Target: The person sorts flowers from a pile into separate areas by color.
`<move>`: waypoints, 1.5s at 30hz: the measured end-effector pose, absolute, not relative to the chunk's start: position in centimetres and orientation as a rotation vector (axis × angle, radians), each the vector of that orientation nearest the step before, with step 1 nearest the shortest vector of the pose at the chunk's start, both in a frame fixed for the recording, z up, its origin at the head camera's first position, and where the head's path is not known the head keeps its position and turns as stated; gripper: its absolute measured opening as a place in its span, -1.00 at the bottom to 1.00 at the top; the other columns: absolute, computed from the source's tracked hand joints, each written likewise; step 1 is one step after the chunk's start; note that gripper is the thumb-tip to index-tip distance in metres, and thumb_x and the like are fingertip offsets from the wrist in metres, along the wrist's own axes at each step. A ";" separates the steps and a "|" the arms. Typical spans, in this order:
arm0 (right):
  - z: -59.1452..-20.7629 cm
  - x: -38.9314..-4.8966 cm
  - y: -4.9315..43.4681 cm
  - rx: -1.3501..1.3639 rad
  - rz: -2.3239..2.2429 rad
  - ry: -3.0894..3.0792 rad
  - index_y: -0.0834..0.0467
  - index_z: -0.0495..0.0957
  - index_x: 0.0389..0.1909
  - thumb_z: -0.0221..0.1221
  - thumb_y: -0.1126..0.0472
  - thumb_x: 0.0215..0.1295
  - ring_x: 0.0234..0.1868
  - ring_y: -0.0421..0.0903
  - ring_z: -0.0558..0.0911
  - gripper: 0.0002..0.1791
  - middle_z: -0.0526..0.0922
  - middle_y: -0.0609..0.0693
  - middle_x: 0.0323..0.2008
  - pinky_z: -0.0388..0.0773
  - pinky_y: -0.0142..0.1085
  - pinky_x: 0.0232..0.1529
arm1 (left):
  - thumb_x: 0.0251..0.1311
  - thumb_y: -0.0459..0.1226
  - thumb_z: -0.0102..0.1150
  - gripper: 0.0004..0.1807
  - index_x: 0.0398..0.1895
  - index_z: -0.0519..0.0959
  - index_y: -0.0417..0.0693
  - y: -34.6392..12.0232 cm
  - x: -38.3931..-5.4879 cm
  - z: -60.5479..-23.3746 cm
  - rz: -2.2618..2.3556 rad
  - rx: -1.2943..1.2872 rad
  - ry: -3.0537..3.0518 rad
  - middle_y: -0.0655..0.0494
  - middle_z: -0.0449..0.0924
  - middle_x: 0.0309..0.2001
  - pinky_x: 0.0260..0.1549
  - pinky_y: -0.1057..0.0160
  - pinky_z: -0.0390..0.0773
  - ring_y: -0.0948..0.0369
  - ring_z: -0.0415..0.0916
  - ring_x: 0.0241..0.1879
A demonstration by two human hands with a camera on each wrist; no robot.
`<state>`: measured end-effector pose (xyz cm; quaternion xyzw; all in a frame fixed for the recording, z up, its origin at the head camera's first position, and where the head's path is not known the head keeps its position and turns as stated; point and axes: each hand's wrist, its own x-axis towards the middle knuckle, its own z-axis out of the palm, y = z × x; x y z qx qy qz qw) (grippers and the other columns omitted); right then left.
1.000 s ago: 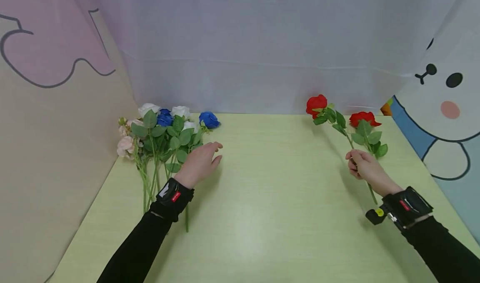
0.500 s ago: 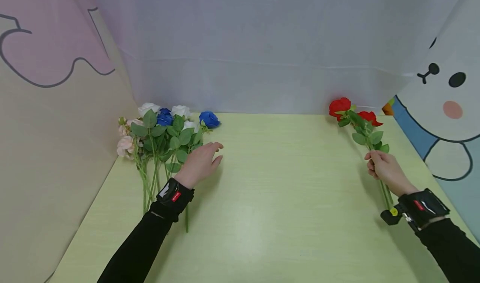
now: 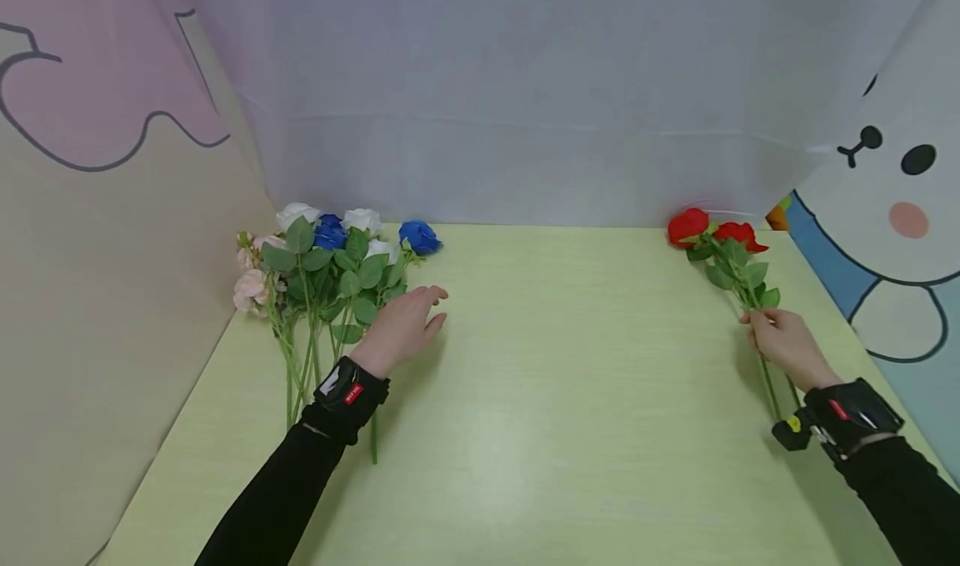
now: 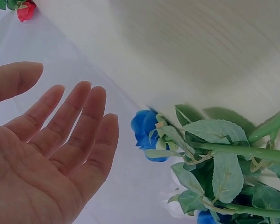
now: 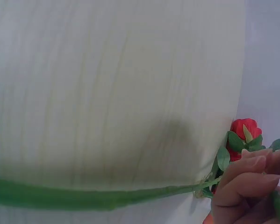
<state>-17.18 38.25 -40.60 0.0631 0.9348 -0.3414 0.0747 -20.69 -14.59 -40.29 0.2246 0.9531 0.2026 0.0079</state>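
My right hand (image 3: 789,345) pinches the green stem of a red rose (image 3: 687,227) at the far right of the table. A second red rose (image 3: 737,234) lies close beside it, their leaves overlapping. In the right wrist view the stem (image 5: 149,195) runs into curled fingers (image 5: 245,186). My left hand (image 3: 399,326) hovers with relaxed, spread fingers over the right side of a flower bunch, holding nothing. Nearest to it is a blue rose (image 3: 420,237); the left wrist view shows its blue head (image 4: 147,133) past the empty palm.
The bunch on the left has white roses (image 3: 297,214), another blue rose (image 3: 329,233) and pale pink flowers (image 3: 251,289), stems toward me. A pale yellow-green table (image 3: 555,399) spans between the hands. A white cloth (image 3: 525,91) hangs at its back edge.
My right hand has moved right and slightly toward me, bringing the red rose alongside the other red rose and lowering its head. My left hand has stayed nearly still.
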 end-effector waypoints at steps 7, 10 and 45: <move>-40.7 -17.2 38.6 0.108 -0.831 2.875 0.54 0.37 0.05 -0.28 0.07 0.50 -0.47 -0.06 0.35 -0.44 0.50 0.29 -0.29 0.27 -0.26 -0.56 | 0.33 -0.26 0.06 -0.64 0.14 0.45 -0.22 -14.5 -20.7 -40.4 0.633 0.712 2.984 -0.13 0.55 0.02 -0.15 0.07 0.52 0.02 0.53 -0.16; -40.5 -17.1 38.7 0.072 -0.739 2.932 0.52 0.45 -0.05 -0.21 0.09 0.47 -0.53 -0.06 0.34 -0.48 0.50 0.17 -0.42 0.23 -0.25 -0.57 | 0.32 -0.26 0.07 -0.63 0.14 0.45 -0.21 -14.5 -20.7 -40.4 0.633 0.711 2.986 -0.12 0.55 0.02 -0.14 0.07 0.52 0.02 0.53 -0.15; -41.1 -17.5 40.0 0.142 -0.589 2.864 0.68 0.24 0.00 -0.04 0.16 0.33 -0.30 0.26 0.53 -0.43 0.45 0.54 -0.20 0.49 -0.08 -0.42 | 0.34 -0.24 0.05 -0.63 0.16 0.45 -0.18 -14.4 -20.2 -40.5 0.616 0.700 2.968 -0.09 0.54 0.02 -0.16 0.08 0.51 0.02 0.52 -0.13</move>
